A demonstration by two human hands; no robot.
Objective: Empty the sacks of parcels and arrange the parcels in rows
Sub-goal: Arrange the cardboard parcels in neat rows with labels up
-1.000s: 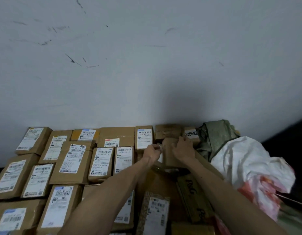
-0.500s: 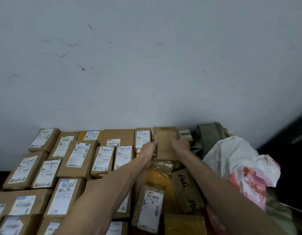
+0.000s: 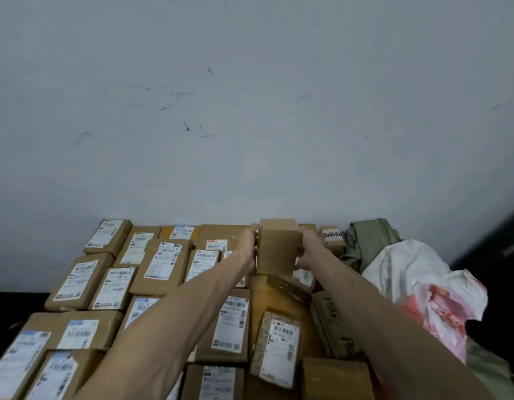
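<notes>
A plain brown cardboard parcel stands upright near the wall, at the far end of the parcel pile. My left hand grips its left side and my right hand grips its right side. Labelled brown parcels lie in rows to the left and below, white labels facing up. A white and red sack lies crumpled at the right, with a green sack behind it by the wall.
A scuffed grey wall rises right behind the far row. A box marked P&G and a labelled mesh-patterned parcel lie loosely under my right arm. Dark floor shows at the far left and far right.
Both hands have lifted the plain parcel from the pile and carried it farther toward the wall, turning it upright. The view has tilted upward a little.
</notes>
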